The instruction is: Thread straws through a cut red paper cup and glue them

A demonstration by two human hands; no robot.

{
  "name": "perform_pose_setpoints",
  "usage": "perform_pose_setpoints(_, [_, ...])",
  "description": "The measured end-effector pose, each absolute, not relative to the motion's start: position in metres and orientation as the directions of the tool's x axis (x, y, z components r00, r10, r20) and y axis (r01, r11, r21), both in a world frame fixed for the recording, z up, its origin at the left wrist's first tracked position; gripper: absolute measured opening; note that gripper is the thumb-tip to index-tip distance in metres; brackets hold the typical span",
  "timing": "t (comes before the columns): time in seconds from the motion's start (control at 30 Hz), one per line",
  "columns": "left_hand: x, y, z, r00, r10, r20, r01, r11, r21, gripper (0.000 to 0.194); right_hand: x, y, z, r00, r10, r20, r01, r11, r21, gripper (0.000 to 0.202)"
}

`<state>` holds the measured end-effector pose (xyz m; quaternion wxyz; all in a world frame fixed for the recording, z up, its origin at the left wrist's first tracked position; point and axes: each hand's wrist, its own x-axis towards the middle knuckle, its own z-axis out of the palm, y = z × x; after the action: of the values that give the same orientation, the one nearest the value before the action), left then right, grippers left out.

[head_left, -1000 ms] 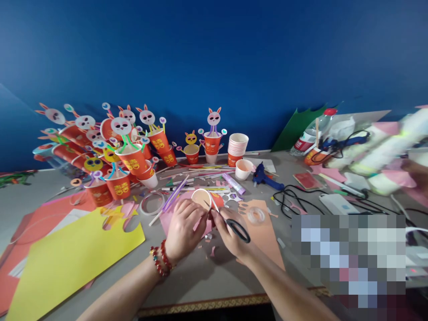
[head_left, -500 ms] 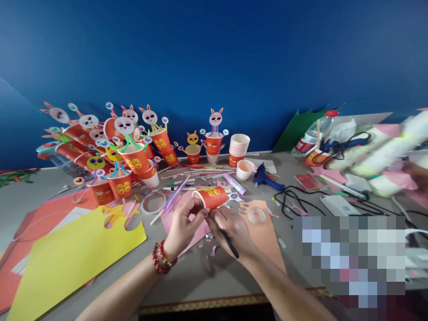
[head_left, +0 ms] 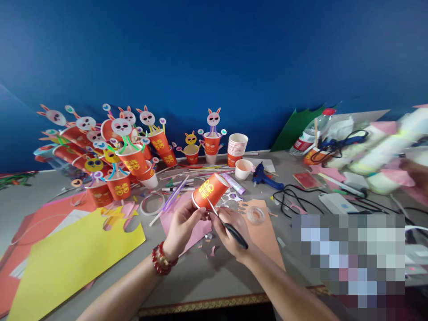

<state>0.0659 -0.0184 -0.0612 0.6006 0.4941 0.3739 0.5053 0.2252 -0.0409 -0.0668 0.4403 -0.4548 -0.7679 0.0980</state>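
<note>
A red paper cup with yellow characters is tilted over the middle of the table. My left hand, with red bead bracelets at the wrist, grips the cup's lower left end. My right hand is closed around a thin tool with a black handle. The tool's pale, narrow tip lies against the cup's side near my fingertips. Pink paper lies under my hands, with small scraps beside it.
Cups with paper rabbit faces crowd the back left. Yellow paper lies front left. Stacked cups, a blue glue gun, black cables and a bottle stand or lie behind and right. A person's blurred hand shows at the right edge.
The cup has turned from nearly lying flat to a steeper tilt. The tool has swung in my right hand, and its pale tip now shows against the cup.
</note>
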Motion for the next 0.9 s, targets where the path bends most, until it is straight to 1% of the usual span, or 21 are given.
perform_pose_setpoints(0.1, [0.062, -0.015, -0.066, 0.229, 0.973, -0.016, -0.259, 0.077, 0.963, 0.018, 0.225, -0.041, -0.067, -0.21, 0.782, 0.587, 0.615, 0.572, -0.542, 0.024])
perform_pose_setpoints(0.2, [0.059, -0.011, -0.068, 0.203, 0.979, 0.0, -0.266, 0.055, 0.962, 0.016, 0.226, -0.04, -0.065, -0.226, 0.784, 0.579, 0.642, 0.567, -0.516, 0.026])
perform_pose_setpoints(0.23, [0.058, -0.01, -0.067, 0.188, 0.982, 0.027, -0.261, 0.024, 0.965, 0.02, 0.226, -0.04, -0.065, -0.23, 0.786, 0.573, 0.651, 0.562, -0.51, 0.026])
perform_pose_setpoints(0.3, [0.056, -0.007, -0.064, 0.176, 0.98, 0.091, -0.238, -0.047, 0.97, 0.04, 0.227, -0.04, -0.064, -0.235, 0.795, 0.559, 0.66, 0.552, -0.509, 0.027])
perform_pose_setpoints(0.37, [0.053, -0.002, -0.06, 0.244, 0.962, 0.121, -0.195, -0.074, 0.978, 0.054, 0.227, -0.04, -0.064, -0.244, 0.798, 0.551, 0.661, 0.553, -0.507, 0.027])
perform_pose_setpoints(0.4, [0.051, -0.001, -0.058, 0.299, 0.946, 0.123, -0.174, -0.072, 0.982, 0.055, 0.228, -0.04, -0.064, -0.251, 0.798, 0.548, 0.663, 0.554, -0.504, 0.027])
perform_pose_setpoints(0.47, [0.047, 0.003, -0.055, 0.394, 0.912, 0.116, -0.15, -0.061, 0.987, 0.048, 0.228, -0.04, -0.066, -0.267, 0.798, 0.54, 0.665, 0.558, -0.496, 0.026])
perform_pose_setpoints(0.5, [0.045, 0.005, -0.054, 0.413, 0.903, 0.116, -0.148, -0.059, 0.987, 0.043, 0.228, -0.04, -0.067, -0.277, 0.801, 0.53, 0.666, 0.558, -0.495, 0.026])
perform_pose_setpoints(0.57, [0.041, 0.009, -0.052, 0.394, 0.912, 0.117, -0.139, -0.067, 0.988, 0.035, 0.228, -0.04, -0.068, -0.308, 0.805, 0.508, 0.655, 0.566, -0.5, 0.028])
perform_pose_setpoints(0.6, [0.039, 0.011, -0.05, 0.374, 0.92, 0.115, -0.116, -0.077, 0.99, 0.033, 0.227, -0.041, -0.068, -0.339, 0.796, 0.501, 0.635, 0.587, -0.503, 0.029])
perform_pose_setpoints(0.67, [0.033, 0.018, -0.046, 0.363, 0.926, 0.105, -0.046, -0.095, 0.994, 0.039, 0.227, -0.041, -0.067, -0.415, 0.758, 0.503, 0.57, 0.647, -0.506, 0.031])
perform_pose_setpoints(0.7, [0.031, 0.022, -0.043, 0.388, 0.917, 0.089, -0.001, -0.096, 0.995, 0.044, 0.227, -0.041, -0.066, -0.452, 0.733, 0.508, 0.534, 0.679, -0.505, 0.032])
perform_pose_setpoints(0.77, [0.025, 0.028, -0.037, 0.509, 0.861, 0.006, 0.092, -0.062, 0.994, 0.051, 0.227, -0.041, -0.065, -0.502, 0.696, 0.513, 0.478, 0.718, -0.507, 0.032])
perform_pose_setpoints(0.83, [0.022, 0.032, -0.035, 0.619, 0.777, -0.115, 0.156, 0.022, 0.987, 0.051, 0.228, -0.041, -0.064, -0.527, 0.688, 0.499, 0.453, 0.724, -0.52, 0.031])
perform_pose_setpoints(0.9, [0.021, 0.031, -0.038, 0.65, 0.736, -0.189, 0.138, 0.13, 0.982, 0.049, 0.228, -0.041, -0.064, -0.547, 0.691, 0.473, 0.442, 0.718, -0.538, 0.029])
